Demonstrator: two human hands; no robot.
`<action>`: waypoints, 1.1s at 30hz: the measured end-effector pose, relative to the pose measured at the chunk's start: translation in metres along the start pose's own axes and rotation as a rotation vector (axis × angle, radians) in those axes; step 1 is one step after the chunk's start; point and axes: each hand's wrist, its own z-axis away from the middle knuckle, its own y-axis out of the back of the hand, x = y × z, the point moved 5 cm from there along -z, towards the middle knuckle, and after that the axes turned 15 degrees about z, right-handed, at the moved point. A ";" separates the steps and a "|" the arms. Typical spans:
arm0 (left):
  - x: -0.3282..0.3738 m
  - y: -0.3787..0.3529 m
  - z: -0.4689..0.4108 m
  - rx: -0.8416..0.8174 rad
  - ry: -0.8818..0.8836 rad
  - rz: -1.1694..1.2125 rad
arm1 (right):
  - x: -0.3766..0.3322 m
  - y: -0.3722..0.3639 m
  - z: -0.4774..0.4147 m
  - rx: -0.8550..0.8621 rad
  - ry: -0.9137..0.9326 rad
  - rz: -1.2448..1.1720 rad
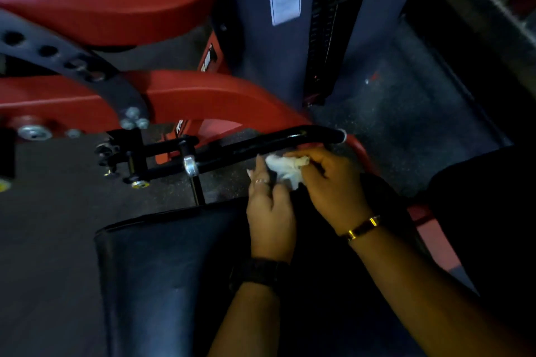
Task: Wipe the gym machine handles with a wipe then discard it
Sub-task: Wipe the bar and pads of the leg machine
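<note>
A crumpled white wipe sits between my two hands, just below the black machine handle. My right hand pinches the wipe's upper right part with curled fingers. My left hand holds its lower left part, fingers bent around it; a ring shows on one finger. The handle runs from a black bracket on the left to a rounded end cap on the right. Neither hand touches the handle, and the wipe lies slightly under it.
A black padded seat fills the lower middle. Red frame tubes curve behind the handle. A grey weight-stack column rises at the back. Dark speckled floor lies to the right.
</note>
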 end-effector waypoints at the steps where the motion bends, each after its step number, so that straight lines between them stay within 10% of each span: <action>1: 0.012 0.001 0.011 0.033 0.046 0.093 | -0.005 0.007 0.006 -0.037 -0.083 -0.101; 10: 0.120 -0.018 0.091 0.053 0.176 0.722 | -0.086 0.096 0.067 -0.214 -0.321 -0.797; 33: 0.315 0.019 0.321 -0.112 -0.242 0.780 | -0.269 0.263 0.252 -0.290 0.168 -0.695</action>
